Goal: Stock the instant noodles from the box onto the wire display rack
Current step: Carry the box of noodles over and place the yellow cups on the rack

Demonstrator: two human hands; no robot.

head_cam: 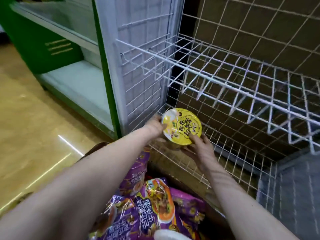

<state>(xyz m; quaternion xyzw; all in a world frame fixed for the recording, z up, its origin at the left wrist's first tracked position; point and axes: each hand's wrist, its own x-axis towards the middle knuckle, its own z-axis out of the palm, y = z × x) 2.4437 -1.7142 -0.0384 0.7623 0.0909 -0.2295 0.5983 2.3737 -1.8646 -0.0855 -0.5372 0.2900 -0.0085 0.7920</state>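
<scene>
Purple packs fill the box nearest the camera. Beyond, left hand and right hand each grip the yellow bowl by its rim, at the lower left corner of the rack. The shelf to the right lies open.

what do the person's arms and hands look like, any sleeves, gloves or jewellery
Both forearms are bare as far up as the view shows, with no sleeve in sight. The left hand and right hand wear no gloves, and no watch, bracelet or ring is visible. Thin striped shadows lie across the right forearm.
</scene>
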